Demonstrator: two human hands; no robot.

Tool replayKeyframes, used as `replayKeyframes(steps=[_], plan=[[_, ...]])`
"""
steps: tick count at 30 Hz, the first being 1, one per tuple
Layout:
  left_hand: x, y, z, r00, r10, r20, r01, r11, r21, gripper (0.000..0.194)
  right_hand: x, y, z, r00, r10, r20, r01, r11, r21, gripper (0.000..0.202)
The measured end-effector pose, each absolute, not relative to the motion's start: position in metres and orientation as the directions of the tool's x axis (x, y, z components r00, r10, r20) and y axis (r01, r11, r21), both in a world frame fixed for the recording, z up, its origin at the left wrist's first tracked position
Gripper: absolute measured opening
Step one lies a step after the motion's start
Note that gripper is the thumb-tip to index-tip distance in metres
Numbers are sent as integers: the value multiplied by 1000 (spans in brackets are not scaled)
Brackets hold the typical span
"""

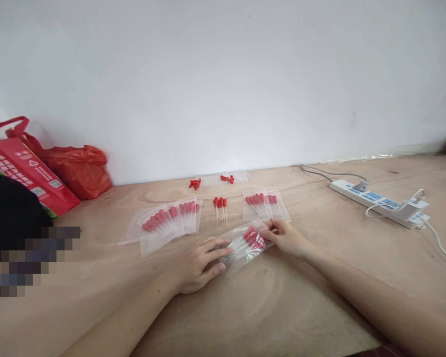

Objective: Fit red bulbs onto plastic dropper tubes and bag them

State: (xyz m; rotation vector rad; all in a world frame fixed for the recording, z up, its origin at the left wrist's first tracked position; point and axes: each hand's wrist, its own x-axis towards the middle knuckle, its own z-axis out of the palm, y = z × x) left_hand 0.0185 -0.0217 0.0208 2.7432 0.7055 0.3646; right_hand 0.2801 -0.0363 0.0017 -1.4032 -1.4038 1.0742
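Observation:
A clear plastic bag [241,246] holding several red-topped droppers lies on the table in front of me. My left hand [207,263] rests flat on its left end, fingers spread over the clear dropper tips. At the upper right corner, by the red bulbs, my right hand [280,234] pinches the bag's edge between thumb and fingers. Just beyond the bag, several loose droppers [220,210] lie side by side, bulbs pointing away from me. Filled dropper bags [171,220] overlap in a fan to the left, and more filled bags [266,206] lie to the right.
Near the wall are small piles of red bulbs [195,184] and a clear bag [240,176]. A white power strip [379,203] with plugs and cables stands on the right. Red bags [78,171] and a person's dark-covered head [13,213] are at the left.

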Motion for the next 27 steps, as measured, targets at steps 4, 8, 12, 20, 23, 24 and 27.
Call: replayKeyframes(steps=[4, 8, 12, 20, 23, 24, 27], plan=[[17, -23, 18, 826, 525, 208, 457, -838, 298, 35, 283, -23, 8, 2, 1000, 12, 110, 12, -994, 33], [18, -24, 17, 794, 541, 279, 489, -840, 237, 31, 283, 15, 9, 51, 970, 237, 278, 214, -936, 19], [12, -13, 17, 663, 609, 435, 602, -780, 173, 29, 287, 68, 12, 158, 919, 362, 547, 224, -807, 3], [-67, 39, 35, -135, 875, 464, 968, 18, 249, 28, 296, 115, 19, 186, 862, 472, 699, 222, -679, 13], [-103, 51, 41, -317, 875, 366, 937, 231, 260, 34, 270, 111, 13, 102, 872, 479, 746, 252, -617, 12], [-112, 54, 42, -350, 879, 324, 926, 271, 264, 37, 257, 109, 9, 70, 882, 465, 754, 259, -604, 11], [-131, 62, 38, -420, 881, 218, 891, 356, 281, 47, 219, 109, -3, 33, 911, 410, 776, 235, -585, 8]])
